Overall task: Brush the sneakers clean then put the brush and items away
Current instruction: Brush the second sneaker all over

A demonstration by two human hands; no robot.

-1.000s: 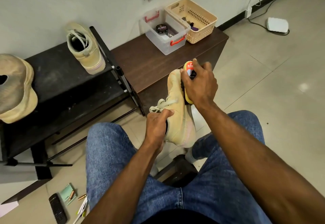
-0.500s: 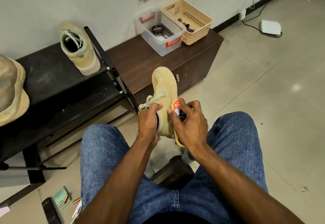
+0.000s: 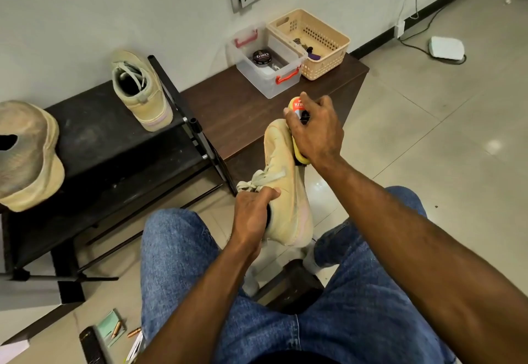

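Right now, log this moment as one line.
step: brushing | left hand: holds sneaker | right hand: grips brush on toe

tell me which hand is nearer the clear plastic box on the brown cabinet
Right. The right hand, gripping the brush at the sneaker's toe, is just in front of the clear box. The left hand grips the sneaker's collar, farther back toward the person.

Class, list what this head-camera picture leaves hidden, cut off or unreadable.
- Brush bristles: head view, covered by the right hand.
- Held sneaker opening: blocked by the left hand.
- Tan basket contents: too small to identify.
- Phone: cut off by the bottom edge.
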